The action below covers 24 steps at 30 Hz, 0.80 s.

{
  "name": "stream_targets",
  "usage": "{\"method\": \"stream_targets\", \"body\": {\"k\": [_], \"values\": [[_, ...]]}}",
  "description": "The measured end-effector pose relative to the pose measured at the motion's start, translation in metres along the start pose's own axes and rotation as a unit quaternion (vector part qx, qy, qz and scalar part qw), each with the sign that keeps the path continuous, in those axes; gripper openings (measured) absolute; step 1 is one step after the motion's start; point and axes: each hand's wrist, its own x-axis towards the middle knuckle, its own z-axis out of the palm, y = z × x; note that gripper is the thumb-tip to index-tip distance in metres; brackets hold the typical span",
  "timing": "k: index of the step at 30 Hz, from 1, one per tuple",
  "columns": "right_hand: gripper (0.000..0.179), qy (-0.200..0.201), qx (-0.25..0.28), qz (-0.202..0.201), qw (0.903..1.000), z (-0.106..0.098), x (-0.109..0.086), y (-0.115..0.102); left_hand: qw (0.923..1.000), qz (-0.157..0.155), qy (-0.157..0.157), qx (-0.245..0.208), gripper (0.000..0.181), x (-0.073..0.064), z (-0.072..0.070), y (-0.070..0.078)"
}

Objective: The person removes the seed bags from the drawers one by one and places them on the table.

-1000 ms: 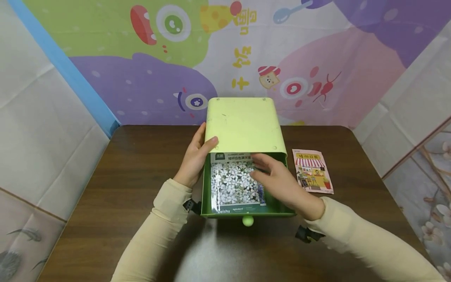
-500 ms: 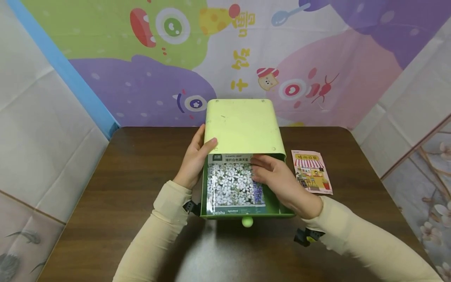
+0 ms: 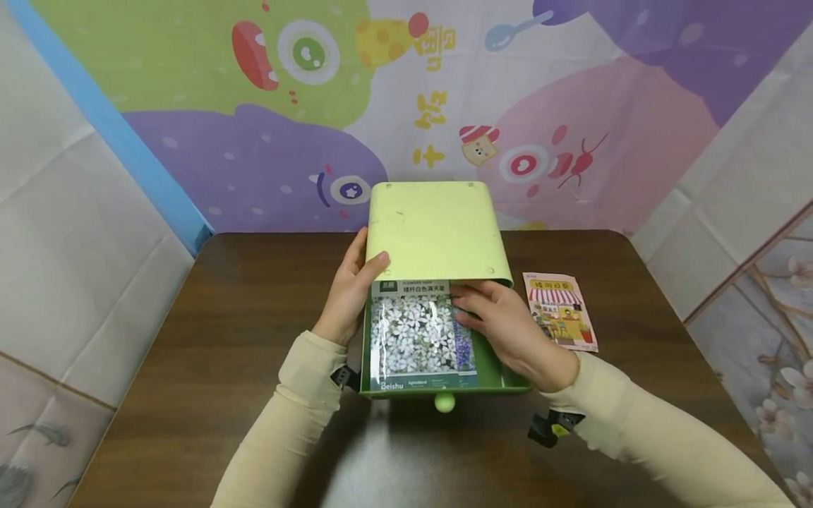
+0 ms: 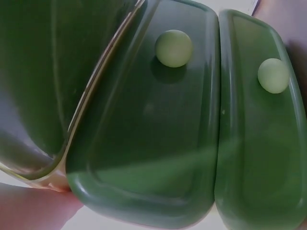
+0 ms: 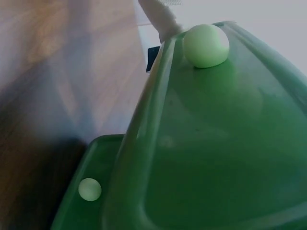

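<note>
A pulled-out dark-green drawer (image 3: 494, 365) held a glossy rectangular white-flower seed packet (image 3: 413, 333), the right hand (image 3: 504, 326) at its edge, whether pinching I couldn't tell, the left hand's (image 3: 348, 291) grip spread against a boxy pale-lime cabinet (image 3: 437, 229).

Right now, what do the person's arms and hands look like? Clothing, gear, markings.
Left hand and right hand: no gloves. Left sleeve and right sleeve: long, plain cream, slightly wrinkled. Black gear at both wrists: left device and right device, the latter with a yellow patch.
</note>
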Motion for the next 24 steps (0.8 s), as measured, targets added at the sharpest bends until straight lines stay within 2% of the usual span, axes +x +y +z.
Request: {"method": "stream_targets", "body": {"k": [4,11,16,24], "values": [[0.054,-0.006,0.006,0.017,0.9998,-0.0014,-0.0016,0.0013,1.0000,-0.003,0.004,0.006,0.077,-0.0020,-0.0009,-0.0023],[0.062,-0.014,-0.021,0.033,0.9992,-0.0022,-0.0019,0.0035,1.0000,-0.001,0.006,0.003,0.076,-0.0025,-0.0010,-0.0035],[0.061,-0.033,-0.057,0.045,0.9968,-0.0025,-0.0026,0.0031,1.0000,-0.002,0.007,0.004,0.077,-0.0018,-0.0005,-0.0026],[0.062,-0.065,-0.123,0.070,0.9877,-0.0017,-0.0025,0.0039,1.0000,0.000,0.005,0.008,0.077,-0.0007,-0.0002,-0.0001]]}}
